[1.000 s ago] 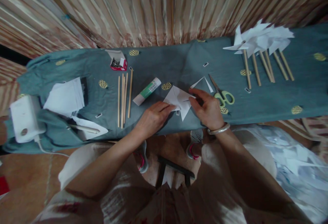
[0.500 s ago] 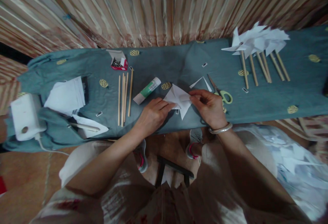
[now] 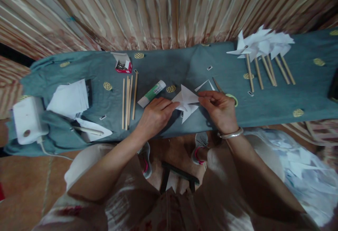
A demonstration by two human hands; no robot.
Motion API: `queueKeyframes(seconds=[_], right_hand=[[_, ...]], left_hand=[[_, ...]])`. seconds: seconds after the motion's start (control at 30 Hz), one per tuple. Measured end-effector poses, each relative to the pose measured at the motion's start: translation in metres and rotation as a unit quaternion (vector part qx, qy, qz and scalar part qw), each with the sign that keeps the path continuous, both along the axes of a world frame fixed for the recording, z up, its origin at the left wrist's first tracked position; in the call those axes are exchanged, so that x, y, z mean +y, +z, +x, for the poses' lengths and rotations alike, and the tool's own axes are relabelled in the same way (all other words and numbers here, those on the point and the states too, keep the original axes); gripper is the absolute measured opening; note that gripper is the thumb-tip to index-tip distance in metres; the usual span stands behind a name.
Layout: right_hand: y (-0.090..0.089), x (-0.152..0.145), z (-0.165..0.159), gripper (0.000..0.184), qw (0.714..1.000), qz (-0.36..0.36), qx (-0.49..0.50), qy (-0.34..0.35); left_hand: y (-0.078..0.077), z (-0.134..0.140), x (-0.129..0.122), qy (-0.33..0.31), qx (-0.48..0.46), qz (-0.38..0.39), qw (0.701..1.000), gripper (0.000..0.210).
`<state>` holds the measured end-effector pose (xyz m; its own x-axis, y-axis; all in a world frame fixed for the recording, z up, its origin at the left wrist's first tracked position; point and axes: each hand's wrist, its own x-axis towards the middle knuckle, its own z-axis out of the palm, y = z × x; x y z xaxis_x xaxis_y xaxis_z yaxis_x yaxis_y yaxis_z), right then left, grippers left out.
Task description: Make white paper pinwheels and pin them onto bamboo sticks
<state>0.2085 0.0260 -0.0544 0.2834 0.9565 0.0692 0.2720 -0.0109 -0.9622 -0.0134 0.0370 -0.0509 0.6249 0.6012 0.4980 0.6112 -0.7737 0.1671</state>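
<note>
A white paper pinwheel point(image 3: 186, 99) with pointed blades is held between my two hands, a little over the cloth. My left hand point(image 3: 157, 115) pinches it near its middle from the left. On the right, the fingertips of my right hand point(image 3: 218, 110) are closed on one blade's tip; a bracelet circles that wrist. A glue stick point(image 3: 151, 93) lies just past my left hand. Beyond my right hand are thin paper offcuts point(image 3: 202, 85) and scissors point(image 3: 232, 99), their green handles partly covered by the hand.
Several wooden sticks point(image 3: 127, 102) and a red box point(image 3: 123, 67) of small metal pieces are on the left. Paper sheets point(image 3: 69, 99) and a white device point(image 3: 29, 120) with a cord sit farther left. Finished pinwheels point(image 3: 264, 44) on sticks lie at the right. A plastic bag point(image 3: 303, 167) is beside my leg.
The pinwheel has been turned in my hands, so its blades point differently. My right hand has shifted slightly right and covers more of the scissors' handles.
</note>
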Motion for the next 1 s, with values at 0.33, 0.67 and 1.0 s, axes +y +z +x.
queueKeyframes(seconds=[0.33, 0.67, 1.0], right_hand=[[-0.009, -0.018, 0.013, 0.025, 0.991, -0.1, -0.08, 0.041], [0.0, -0.032, 0.005, 0.023, 0.972, -0.141, -0.18, 0.056], [0.003, -0.035, 0.009, 0.021, 0.952, -0.096, -0.286, 0.056]], left_hand=[[-0.014, -0.009, 0.004, -0.007, 0.064, -0.041, 0.997, 0.024], [-0.01, 0.007, -0.025, -0.07, 0.048, -0.031, 0.996, 0.023], [-0.007, 0.009, -0.027, -0.029, 0.037, 0.024, 0.999, 0.02]])
